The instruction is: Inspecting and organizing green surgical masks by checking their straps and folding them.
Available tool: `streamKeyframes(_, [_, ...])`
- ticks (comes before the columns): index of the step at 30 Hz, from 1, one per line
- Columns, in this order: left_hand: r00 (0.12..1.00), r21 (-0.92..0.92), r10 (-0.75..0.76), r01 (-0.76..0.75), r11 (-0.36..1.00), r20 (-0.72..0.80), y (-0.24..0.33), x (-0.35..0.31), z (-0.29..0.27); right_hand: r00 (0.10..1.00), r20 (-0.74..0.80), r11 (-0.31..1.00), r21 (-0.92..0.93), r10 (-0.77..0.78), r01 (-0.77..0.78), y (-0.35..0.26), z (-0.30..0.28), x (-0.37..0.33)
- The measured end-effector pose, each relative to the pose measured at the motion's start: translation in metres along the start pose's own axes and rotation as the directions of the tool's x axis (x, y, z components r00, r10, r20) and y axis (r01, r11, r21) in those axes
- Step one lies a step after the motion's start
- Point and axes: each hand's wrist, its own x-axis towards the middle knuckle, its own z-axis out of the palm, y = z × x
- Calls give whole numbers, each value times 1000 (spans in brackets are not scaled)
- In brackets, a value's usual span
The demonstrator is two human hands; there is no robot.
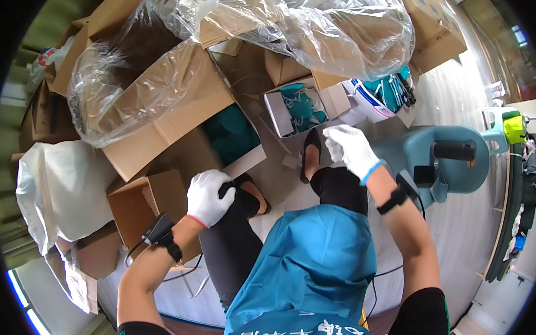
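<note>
Pale wood-look floor is stretching down the right side, offering the widest open room there, while a narrower strip is showing between the feet and the boxes. A large cardboard carton is filling the upper left, its long lower edge running diagonally toward the person, and clear plastic sheeting is billowing along the top. A blue apron is covering the lap. A white sack is bulging at the left, crowding that side, and a rounded blue-grey plastic piece is taking up floor beyond the right forearm. Beside the large carton, dark green cloth is lying in an open box. A smaller brown carton is standing open near the left forearm. Just ahead of the feet, a small white-walled box is holding teal fabric pieces with white cords, inside its rim. The white-gloved left hand is resting on the dark trouser leg at the knee, its fingers spreading in a loose curve and gripping nothing visible. The white-gloved right hand is hovering near that box's right edge, its fingers bending; whether they are pinching anything, I cannot tell.
</note>
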Motion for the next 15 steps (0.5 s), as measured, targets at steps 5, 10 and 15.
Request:
streamKeyframes(5, [990, -94, -23, 10, 996, -140, -19, 6, -6, 990, -122, 984, -153, 75, -93, 43, -13, 134])
streamKeyframes(10, [996, -222, -74, 63, 973, -44, -30, 23, -4, 988, -98, 921, -361, 115, -143, 125, -99, 264])
streamKeyframes(15, [984, -232, -173, 178, 956, 39, -42, 23, -15, 904, -323, 878, -293, 281, -378, 129, -38, 314])
